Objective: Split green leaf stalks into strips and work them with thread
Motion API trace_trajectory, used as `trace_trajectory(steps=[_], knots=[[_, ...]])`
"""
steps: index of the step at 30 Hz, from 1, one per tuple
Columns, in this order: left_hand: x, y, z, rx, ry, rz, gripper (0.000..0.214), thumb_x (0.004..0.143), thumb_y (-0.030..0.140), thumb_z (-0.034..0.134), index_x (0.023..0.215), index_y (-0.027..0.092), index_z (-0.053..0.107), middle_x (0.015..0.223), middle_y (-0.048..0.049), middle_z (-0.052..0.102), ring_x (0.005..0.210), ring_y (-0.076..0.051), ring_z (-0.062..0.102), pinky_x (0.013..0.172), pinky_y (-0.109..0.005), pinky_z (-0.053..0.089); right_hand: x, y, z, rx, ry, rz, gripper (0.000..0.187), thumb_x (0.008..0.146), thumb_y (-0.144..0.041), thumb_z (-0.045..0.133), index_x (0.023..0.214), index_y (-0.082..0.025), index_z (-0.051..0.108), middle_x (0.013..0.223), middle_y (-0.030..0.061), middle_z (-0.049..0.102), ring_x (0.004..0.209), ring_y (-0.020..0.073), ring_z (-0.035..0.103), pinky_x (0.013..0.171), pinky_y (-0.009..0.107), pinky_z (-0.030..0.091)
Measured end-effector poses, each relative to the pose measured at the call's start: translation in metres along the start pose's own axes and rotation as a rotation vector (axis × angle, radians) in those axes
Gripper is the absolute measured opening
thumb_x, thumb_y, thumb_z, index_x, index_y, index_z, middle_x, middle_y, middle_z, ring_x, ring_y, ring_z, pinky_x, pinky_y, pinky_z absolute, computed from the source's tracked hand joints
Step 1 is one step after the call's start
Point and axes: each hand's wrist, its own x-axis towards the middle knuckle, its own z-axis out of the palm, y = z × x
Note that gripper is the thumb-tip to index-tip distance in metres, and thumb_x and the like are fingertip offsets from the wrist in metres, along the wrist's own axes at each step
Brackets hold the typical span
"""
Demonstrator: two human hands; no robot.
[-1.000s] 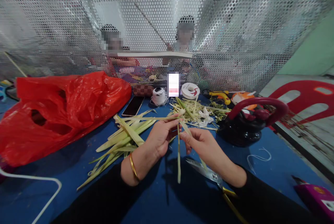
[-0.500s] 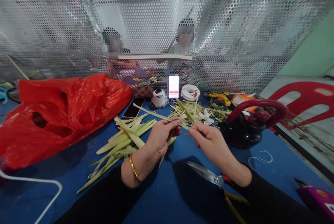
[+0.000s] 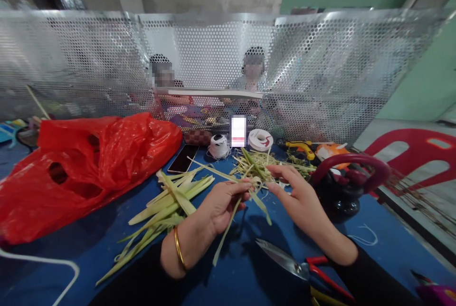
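My left hand, a gold bangle at its wrist, pinches a pale green corn husk strip between thumb and fingers. A small loop or knot shows at its fingertips, and loose ends hang below. Just right of that loop is my right hand, thumb and forefinger apart; whether the thumb touches the strip I cannot make out. Wider corn husks lie in a heap left of my left hand. Scissors with red handles rest on the blue table below my right hand.
A red plastic bag covers the left side. Behind my hands are a phone, white string, a ribbon spool and husk scraps. At right stands a dark pot with a maroon handle. A perforated metal screen separates two people.
My right hand has opened its pinch and drawn its fingers apart. The strip now has a loop and ends hanging down below my left hand. The view has tilted upward.
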Motion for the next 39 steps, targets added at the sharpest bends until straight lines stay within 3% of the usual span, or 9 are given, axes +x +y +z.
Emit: trace_trajectory(steps=[4, 11, 14, 17, 19, 23, 26, 30, 39], knots=[[-0.003, -0.004, 0.003, -0.009, 0.012, -0.055, 0.013, 0.063, 0.012, 0.074, 0.073, 0.010, 0.067, 0.055, 0.0016, 0.056, 0.047, -0.005, 0.049, 0.046, -0.017, 0.037, 0.002, 0.006, 0.001, 0.039, -0.092, -0.137, 0.011, 0.086, -0.026, 0.057, 0.092, -0.023, 0.067, 0.100, 0.0060, 0.066, 0.100, 0.0224, 0.060, 0.090, 0.038, 0.045], [0.000, -0.007, -0.001, 0.204, -0.025, 0.010, 0.013, 0.064, 0.015, 0.074, 0.075, 0.009, 0.070, 0.061, -0.0013, 0.061, 0.048, -0.007, 0.051, 0.043, -0.018, 0.036, -0.001, 0.006, 0.002, -0.086, -0.094, -0.004, 0.014, 0.091, -0.024, 0.047, 0.082, -0.021, 0.058, 0.073, 0.0007, 0.062, 0.069, 0.0176, 0.058, 0.065, 0.030, 0.045], [-0.001, -0.004, -0.001, 0.176, 0.005, -0.011, 0.013, 0.065, 0.014, 0.073, 0.076, 0.009, 0.070, 0.059, -0.0013, 0.061, 0.048, -0.007, 0.052, 0.043, -0.019, 0.036, 0.000, 0.003, -0.002, -0.139, -0.004, -0.129, 0.015, 0.091, -0.022, 0.047, 0.095, -0.020, 0.061, 0.095, 0.0061, 0.066, 0.090, 0.0213, 0.060, 0.080, 0.033, 0.045], [-0.001, -0.002, 0.002, 0.078, 0.142, 0.044, 0.013, 0.065, 0.013, 0.073, 0.078, 0.011, 0.069, 0.066, -0.0018, 0.065, 0.050, -0.008, 0.055, 0.044, -0.019, 0.038, -0.002, -0.007, -0.004, -0.119, 0.105, -0.206, 0.018, 0.091, -0.024, 0.050, 0.104, -0.020, 0.062, 0.106, 0.0085, 0.065, 0.102, 0.0228, 0.058, 0.089, 0.035, 0.043], [-0.001, -0.002, 0.003, 0.042, 0.194, 0.087, 0.013, 0.067, 0.012, 0.071, 0.079, 0.011, 0.069, 0.067, -0.0021, 0.066, 0.052, -0.009, 0.058, 0.045, -0.019, 0.040, -0.005, -0.013, -0.001, -0.074, 0.015, -0.148, 0.015, 0.090, -0.030, 0.053, 0.094, -0.021, 0.064, 0.093, 0.0054, 0.068, 0.090, 0.0211, 0.061, 0.081, 0.032, 0.045], [-0.002, -0.001, 0.004, 0.013, 0.185, 0.116, 0.013, 0.071, 0.011, 0.069, 0.084, 0.011, 0.068, 0.075, -0.0033, 0.069, 0.052, -0.008, 0.058, 0.044, -0.018, 0.041, -0.013, -0.013, 0.015, 0.029, -0.292, 0.033, 0.019, 0.088, -0.033, 0.054, 0.078, -0.021, 0.064, 0.073, 0.0004, 0.067, 0.070, 0.0171, 0.061, 0.065, 0.027, 0.044], [-0.003, 0.001, 0.004, -0.032, 0.150, 0.069, 0.014, 0.074, 0.008, 0.066, 0.087, 0.011, 0.068, 0.074, -0.0022, 0.068, 0.050, -0.007, 0.058, 0.043, -0.017, 0.041, -0.013, -0.005, 0.020, 0.056, -0.324, 0.070, 0.029, 0.091, -0.032, 0.047, 0.068, -0.020, 0.058, 0.063, -0.0007, 0.062, 0.063, 0.0156, 0.057, 0.063, 0.026, 0.043], [-0.005, 0.004, 0.005, -0.122, 0.060, -0.039, 0.017, 0.080, 0.007, 0.061, 0.093, 0.010, 0.070, 0.068, -0.0011, 0.066, 0.050, -0.007, 0.058, 0.046, -0.017, 0.044, -0.007, 0.005, 0.015, 0.044, -0.357, 0.061, 0.028, 0.092, -0.034, 0.044, 0.070, -0.021, 0.055, 0.063, -0.0012, 0.058, 0.062, 0.0157, 0.055, 0.061, 0.027, 0.042], [-0.004, 0.002, 0.006, -0.171, 0.046, -0.017, 0.010, 0.083, 0.011, 0.061, 0.085, 0.007, 0.070, 0.078, -0.0068, 0.071, 0.057, -0.008, 0.063, 0.052, -0.017, 0.051, -0.007, 0.007, 0.014, -0.017, -0.386, 0.063, 0.035, 0.093, -0.038, 0.044, 0.064, -0.020, 0.054, 0.063, -0.0002, 0.059, 0.063, 0.0163, 0.054, 0.063, 0.029, 0.041]])
